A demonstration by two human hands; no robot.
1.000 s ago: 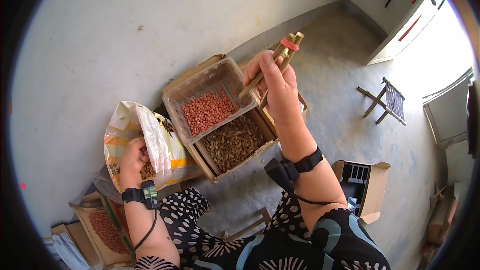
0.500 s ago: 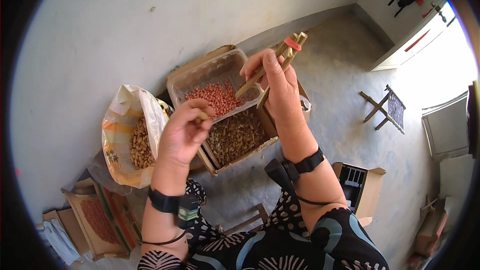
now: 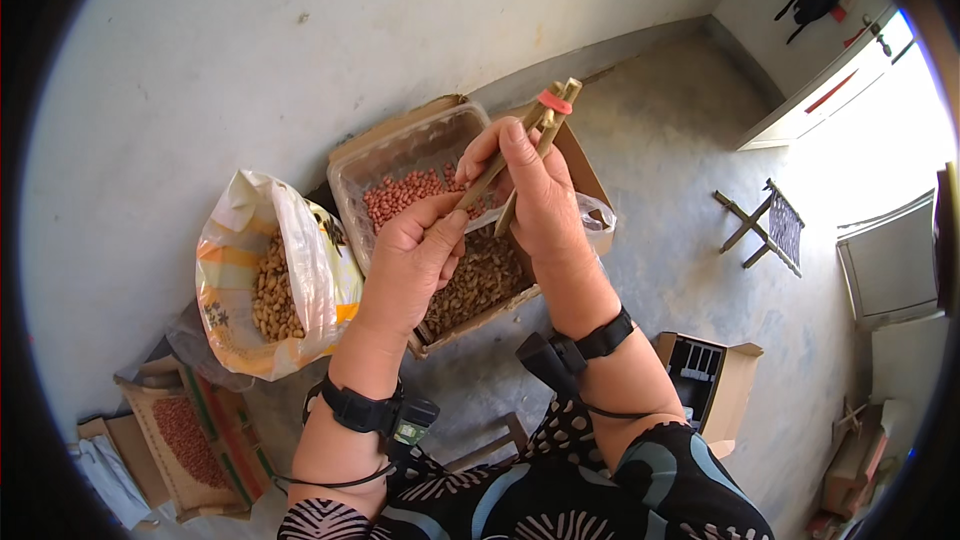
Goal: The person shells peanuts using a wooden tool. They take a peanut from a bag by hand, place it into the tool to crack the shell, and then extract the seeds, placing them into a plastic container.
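My right hand (image 3: 545, 190) is closed round wooden tongs (image 3: 487, 183), sticks bound near the top with a red band (image 3: 554, 102). Their lower ends point down and left over the boxes. My left hand (image 3: 408, 258) is pinched shut at the tip of the left stick; the tan peanut seen in it earlier is now hidden by the fingers. Beneath my hands, pink-red peanut kernels (image 3: 405, 196) lie in a clear plastic tub (image 3: 350, 172). Nearer me, a cardboard box holds broken peanut shells (image 3: 480, 285).
At left, an open plastic bag (image 3: 225, 285) holds unshelled peanuts (image 3: 273, 290). A sack of reddish kernels (image 3: 185, 435) stands at lower left. Right of me are an open carton (image 3: 735, 395) and a folding stool (image 3: 770, 230). The wall (image 3: 250, 50) rises behind the tub.
My left hand has moved right and slightly down, bringing its pinched fingers to the tongs' tip. My right hand, still gripping the tongs, has shifted left and down.
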